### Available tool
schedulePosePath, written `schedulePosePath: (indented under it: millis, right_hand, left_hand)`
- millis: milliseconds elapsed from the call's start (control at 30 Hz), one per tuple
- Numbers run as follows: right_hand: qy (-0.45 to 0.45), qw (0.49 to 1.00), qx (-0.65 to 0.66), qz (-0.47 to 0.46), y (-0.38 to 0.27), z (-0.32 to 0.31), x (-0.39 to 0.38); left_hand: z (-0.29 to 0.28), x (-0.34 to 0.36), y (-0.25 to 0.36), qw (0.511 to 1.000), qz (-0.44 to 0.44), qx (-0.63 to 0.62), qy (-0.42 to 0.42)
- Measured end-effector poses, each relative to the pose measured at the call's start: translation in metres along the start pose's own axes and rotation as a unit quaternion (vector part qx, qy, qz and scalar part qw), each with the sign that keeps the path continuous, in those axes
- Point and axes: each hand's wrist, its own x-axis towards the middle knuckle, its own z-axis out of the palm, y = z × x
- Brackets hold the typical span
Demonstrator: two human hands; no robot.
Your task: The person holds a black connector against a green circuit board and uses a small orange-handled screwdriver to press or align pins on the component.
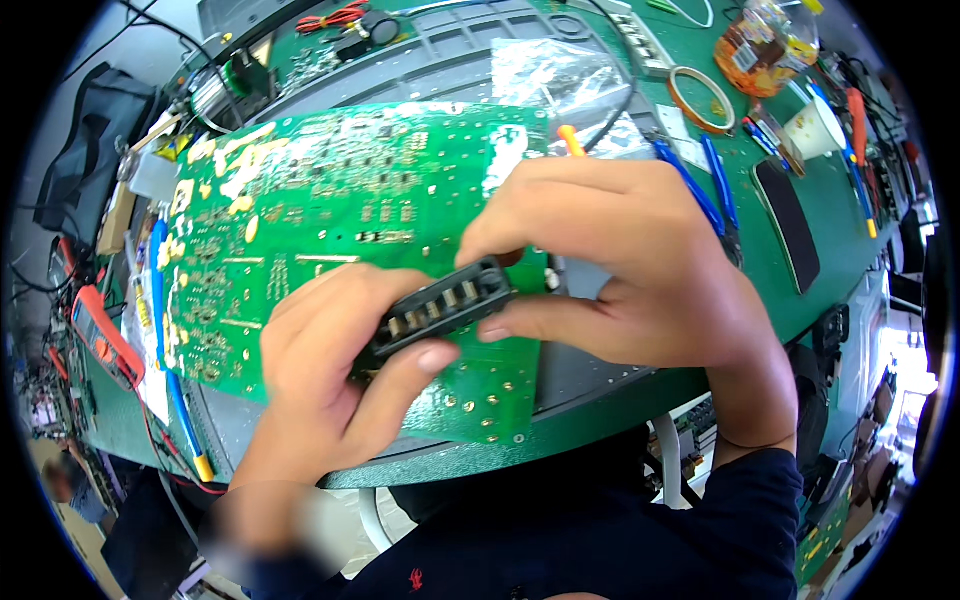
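Both hands hold a black rectangular connector (440,308) with a row of metal contacts, tilted up to the right. My left hand (335,350) pinches its left end between thumb and fingers. At the right end, the thumb and fingers of my right hand (610,255) close on it. Below the connector lies a large green circuit board (330,185), covered with many small solder points and parts. Part of the board is hidden behind my hands. An orange-tipped tool (571,140) shows just beyond my right hand.
Under the board is a grey work mat (450,50) on a green table (700,290). A clear plastic bag (560,85), blue pliers (690,180), a tape roll (702,100), a black phone (786,225) and a paper cup (815,130) lie rightward. A red multimeter (105,337) sits left.
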Motion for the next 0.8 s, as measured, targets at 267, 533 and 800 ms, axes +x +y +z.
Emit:
schedulePosePath:
  millis: [267, 533, 800]
  right_hand:
    - [-0.017, 1.000, -0.009, 0.016, -0.003, -0.005, -0.001]
    - [-0.041, 0.995, -0.096, 0.006, -0.006, -0.007, 0.001]
    - [-0.075, 0.993, -0.080, 0.038, -0.006, -0.004, 0.002]
  left_hand:
    - [0.002, -0.006, -0.004, 0.998, -0.064, -0.027, -0.007]
    - [0.008, -0.003, -0.006, 0.997, -0.048, -0.051, 0.037]
    - [0.004, -0.002, -0.012, 0.998, 0.052, 0.035, -0.007]
